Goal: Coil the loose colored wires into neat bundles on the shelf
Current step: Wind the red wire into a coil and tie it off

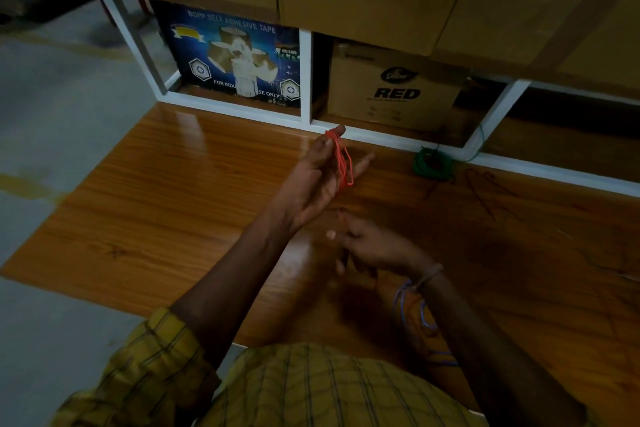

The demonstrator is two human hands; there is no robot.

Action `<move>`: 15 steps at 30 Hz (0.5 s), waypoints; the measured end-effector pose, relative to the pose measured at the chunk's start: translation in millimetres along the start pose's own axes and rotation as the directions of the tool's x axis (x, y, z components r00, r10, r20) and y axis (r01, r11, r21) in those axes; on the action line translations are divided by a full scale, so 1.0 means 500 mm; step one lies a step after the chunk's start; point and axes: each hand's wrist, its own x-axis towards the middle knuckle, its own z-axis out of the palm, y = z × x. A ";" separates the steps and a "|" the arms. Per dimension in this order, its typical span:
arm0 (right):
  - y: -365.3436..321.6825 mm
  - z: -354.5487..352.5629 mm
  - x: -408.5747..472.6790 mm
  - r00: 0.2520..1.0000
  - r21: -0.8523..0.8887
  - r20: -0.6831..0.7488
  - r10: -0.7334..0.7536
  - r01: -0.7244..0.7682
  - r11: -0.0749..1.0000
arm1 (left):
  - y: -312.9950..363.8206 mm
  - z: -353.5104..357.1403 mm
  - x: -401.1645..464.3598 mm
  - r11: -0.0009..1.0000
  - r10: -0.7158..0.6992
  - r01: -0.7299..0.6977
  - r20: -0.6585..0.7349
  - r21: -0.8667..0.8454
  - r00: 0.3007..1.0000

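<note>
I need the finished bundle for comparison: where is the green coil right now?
In the head view, the green coil lies on the wooden surface at its far edge, right of the raised left hand, below the "RED" carton.

You work over a wooden shelf board point(173, 191), its brown grain under a glossy, smooth finish that throws back pale glare near the rear edge. The shelf frame point(306, 76) behind it looks smooth and white-painted. Above and behind sit matt brown cardboard boxes point(391, 87), some sealed with brown tape and bearing white paper labels. The tape carton point(235, 59) has a printed blue face. The red wire point(343, 163) and green wire bundle point(433, 165) look plastic-coated. Your sleeve point(152, 367) is yellow checked cloth. The floor point(62, 107) appears dull, stained concrete.
</note>
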 end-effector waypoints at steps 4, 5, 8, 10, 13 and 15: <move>-0.041 -0.016 -0.049 0.992 -0.183 0.121 -0.032 0.054 0.982 | -0.004 0.005 0.005 0.851 0.156 -0.073 -0.117 0.520 0.981; -0.055 -0.028 -0.063 0.995 -0.202 0.092 -0.035 0.054 0.978 | -0.004 0.003 0.004 0.802 0.174 -0.076 -0.109 0.593 0.979; -0.086 -0.083 -0.105 0.997 -0.210 0.002 -0.077 0.076 0.975 | -0.012 -0.003 -0.007 0.649 0.131 -0.052 -0.044 0.759 0.990; -0.095 -0.127 -0.134 0.989 -0.195 -0.031 -0.145 0.136 0.971 | -0.020 0.005 -0.018 0.505 0.096 -0.074 0.030 0.860 0.995; -0.089 -0.184 -0.170 0.962 -0.090 -0.145 -0.232 0.220 0.971 | -0.027 0.020 -0.025 0.351 0.052 -0.094 0.081 0.932 0.995; -0.077 -0.217 -0.185 0.943 0.070 -0.217 -0.250 0.271 0.960 | -0.033 0.027 -0.029 0.293 0.029 -0.079 0.074 0.953 0.997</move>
